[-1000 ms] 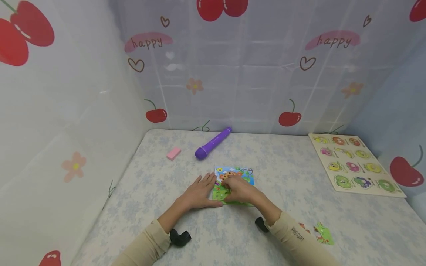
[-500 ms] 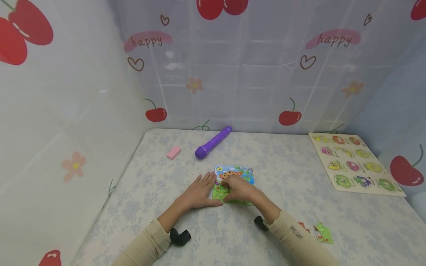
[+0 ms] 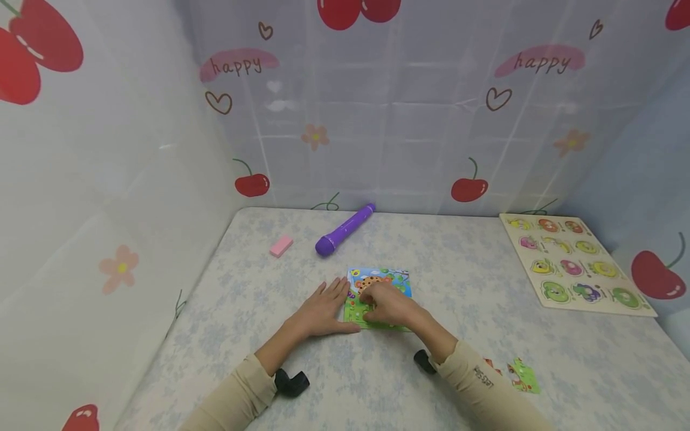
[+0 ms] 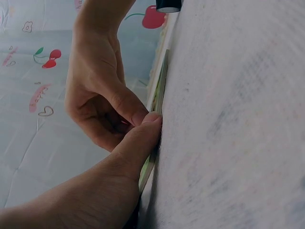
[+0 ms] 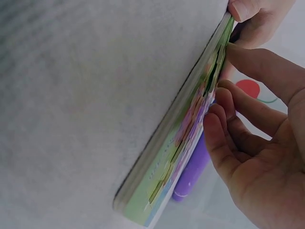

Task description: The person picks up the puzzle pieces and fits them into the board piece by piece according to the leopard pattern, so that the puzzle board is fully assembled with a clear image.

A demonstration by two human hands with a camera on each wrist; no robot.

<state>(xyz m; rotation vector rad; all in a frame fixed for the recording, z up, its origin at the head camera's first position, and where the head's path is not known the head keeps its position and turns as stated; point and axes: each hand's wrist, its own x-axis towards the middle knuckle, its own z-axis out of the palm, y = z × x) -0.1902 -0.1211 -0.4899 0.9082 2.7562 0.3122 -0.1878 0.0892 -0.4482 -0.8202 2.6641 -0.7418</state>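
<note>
A jigsaw puzzle board [image 3: 400, 284] with a cartoon animal lies flat on the table, partly covered by my hands. My left hand [image 3: 321, 313] rests flat along its left side, fingers spread and straight, with the thumb on the near left corner. My right hand [image 3: 392, 306] is over the middle of the board. Its fingers are curled, and in the right wrist view the thumb and fingertips [image 5: 226, 98] are on a puzzle piece [image 5: 217, 71] sitting slightly raised in the board. Most of that piece is hidden from the head view. By the right forearm lie loose puzzle pieces [image 3: 523, 376].
A purple toy microphone [image 3: 345, 230] and a pink block [image 3: 281, 246] lie behind the board. At the far right is a wooden fruit puzzle board [image 3: 579, 266]. Printed curtains [image 3: 377, 120] stand along the table's back and sides. Black bands [image 3: 291, 384] hang at both wrists.
Both hands stay in nearly the same place. The fingers of my right hand shift only slightly over the board, and the whole head view tilts a little.
</note>
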